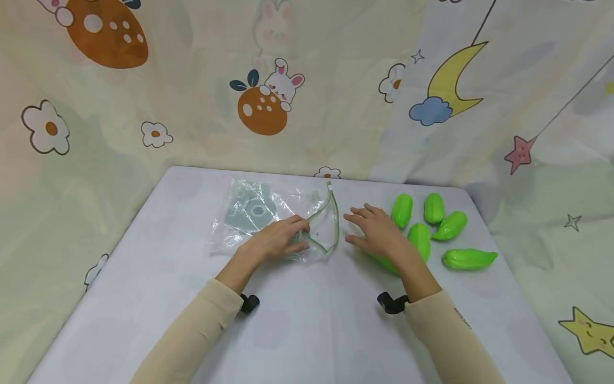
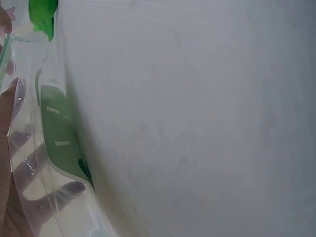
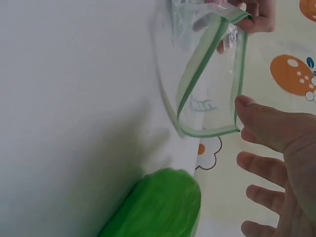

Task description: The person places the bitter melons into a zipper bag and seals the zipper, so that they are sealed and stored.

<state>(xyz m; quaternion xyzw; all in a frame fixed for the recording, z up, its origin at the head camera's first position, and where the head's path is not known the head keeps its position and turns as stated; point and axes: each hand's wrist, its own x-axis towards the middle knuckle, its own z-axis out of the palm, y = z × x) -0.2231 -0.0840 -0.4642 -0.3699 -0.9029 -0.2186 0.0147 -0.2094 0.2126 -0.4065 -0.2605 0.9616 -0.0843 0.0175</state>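
Note:
A clear plastic zip bag [image 1: 316, 242] with a green printed panel lies on the table, its green-edged mouth gaping toward the right. My left hand [image 1: 280, 237] grips it close to the mouth; in the left wrist view, fingers [image 2: 37, 205] show through the clear film. My right hand [image 1: 376, 232] hovers with fingers spread and holds nothing. Beneath it, mostly hidden in the head view, is a bright green cucumber-like vegetable [image 1: 387, 265]. That vegetable's rounded end [image 3: 165, 205] shows below the bag mouth in the right wrist view.
Several more green vegetables lie at the right, among them one standing close by my right wrist [image 1: 419, 240] and another at the far right [image 1: 469, 259]. The white table [image 1: 297, 330] ends at a patterned cloth backdrop [image 1: 192, 80].

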